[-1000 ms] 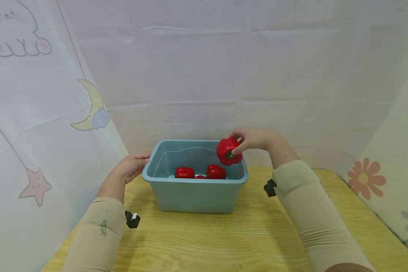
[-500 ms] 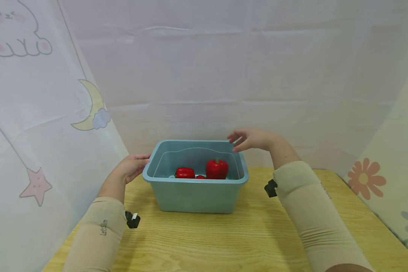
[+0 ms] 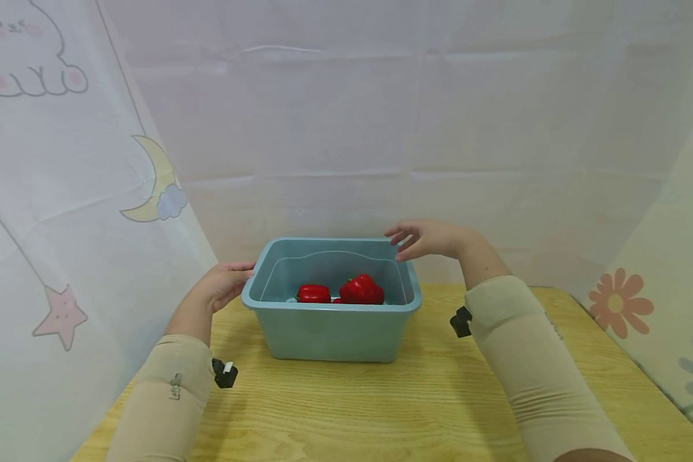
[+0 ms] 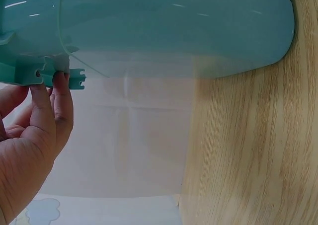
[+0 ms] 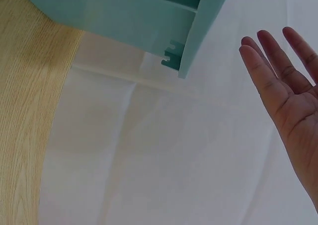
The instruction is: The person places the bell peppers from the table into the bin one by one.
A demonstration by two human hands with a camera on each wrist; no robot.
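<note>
**Release step: pepper in bin, right hand empty above rim**

Head view: your right hand [image 3: 424, 238] hovers over the bin's [image 3: 332, 307] 1 o'clock corner, fingers spread and holding nothing. The large red pepper [image 3: 361, 290] lies inside, touching a smaller pepper [image 3: 314, 293] at its 9 o'clock. Your left hand [image 3: 222, 282] rests against the rim at 9 o'clock.

Left wrist view: straight fingertips [image 4: 57, 93] touch the rim's underside.

Right wrist view: palm [image 5: 288, 81] flat, fingers apart, clear of the bin.

Judgement: the drop looks done; next calls for withdrawing the right hand.
</note>
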